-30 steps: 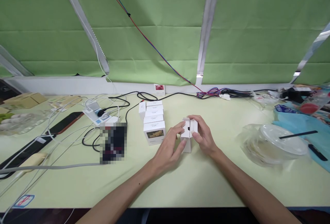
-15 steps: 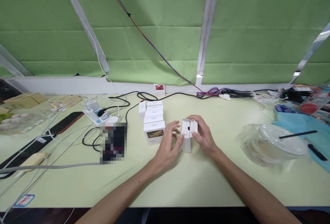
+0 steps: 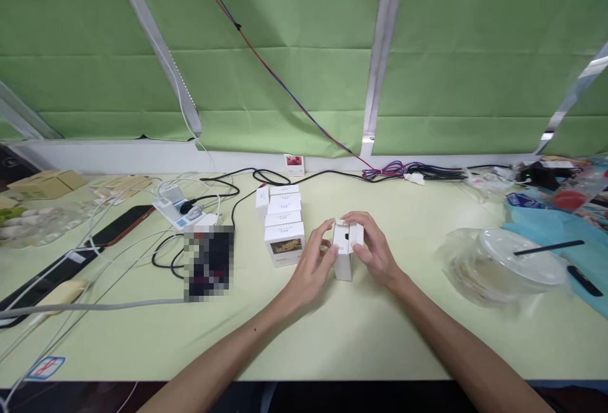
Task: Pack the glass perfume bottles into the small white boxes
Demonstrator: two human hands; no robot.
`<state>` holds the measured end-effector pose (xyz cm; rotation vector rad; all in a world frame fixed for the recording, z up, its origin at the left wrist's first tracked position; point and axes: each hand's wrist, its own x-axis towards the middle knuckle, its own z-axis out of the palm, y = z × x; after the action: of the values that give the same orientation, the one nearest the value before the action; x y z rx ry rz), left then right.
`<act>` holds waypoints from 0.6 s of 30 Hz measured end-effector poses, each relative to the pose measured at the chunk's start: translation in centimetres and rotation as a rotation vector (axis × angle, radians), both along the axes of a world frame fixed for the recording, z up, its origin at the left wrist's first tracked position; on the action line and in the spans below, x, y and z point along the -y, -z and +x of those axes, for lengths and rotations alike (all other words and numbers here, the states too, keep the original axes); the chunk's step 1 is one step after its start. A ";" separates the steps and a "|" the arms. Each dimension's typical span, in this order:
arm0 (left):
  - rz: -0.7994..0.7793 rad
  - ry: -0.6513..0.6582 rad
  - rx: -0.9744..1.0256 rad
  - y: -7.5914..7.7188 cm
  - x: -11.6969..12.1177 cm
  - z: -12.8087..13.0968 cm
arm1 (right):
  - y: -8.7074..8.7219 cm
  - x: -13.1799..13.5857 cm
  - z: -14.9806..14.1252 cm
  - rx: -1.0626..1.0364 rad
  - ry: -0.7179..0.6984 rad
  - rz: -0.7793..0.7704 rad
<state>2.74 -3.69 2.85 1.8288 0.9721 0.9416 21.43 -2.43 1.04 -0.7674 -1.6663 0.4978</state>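
A small white carton (image 3: 342,262) stands upright on the pale green table (image 3: 332,337), its top flaps partly folded. My left hand (image 3: 311,267) curls round its left side, with fingertips on the left flap. My right hand (image 3: 375,249) grips the right side, fingers over the right flap. A row of several closed white cartons (image 3: 284,223) lies just left of my hands; the nearest one (image 3: 285,245) has a dark picture on its front.
Cables, a white power strip (image 3: 178,206), a phone (image 3: 121,226) and a blurred dark object (image 3: 209,262) fill the left. A clear plastic bowl with lid (image 3: 508,265) and blue cloth (image 3: 560,229) sit on the right. Green blinds hang behind.
My left fingers have shifted from the carton's front face up to its left top flap. The carton and my right hand have hardly moved.
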 end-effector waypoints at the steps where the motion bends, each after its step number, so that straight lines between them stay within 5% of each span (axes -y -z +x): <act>1: 0.003 0.005 -0.008 0.0 0.0 0.0 | 0.0 0.0 0.0 0.002 -0.003 0.004; 18: -0.018 0.041 -0.017 -0.3 0.1 -0.1 | -0.4 0.5 0.0 0.042 0.011 -0.042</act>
<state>2.68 -3.75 3.16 1.8370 0.9467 0.8911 21.39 -2.92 1.39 -0.8224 -1.6940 0.5130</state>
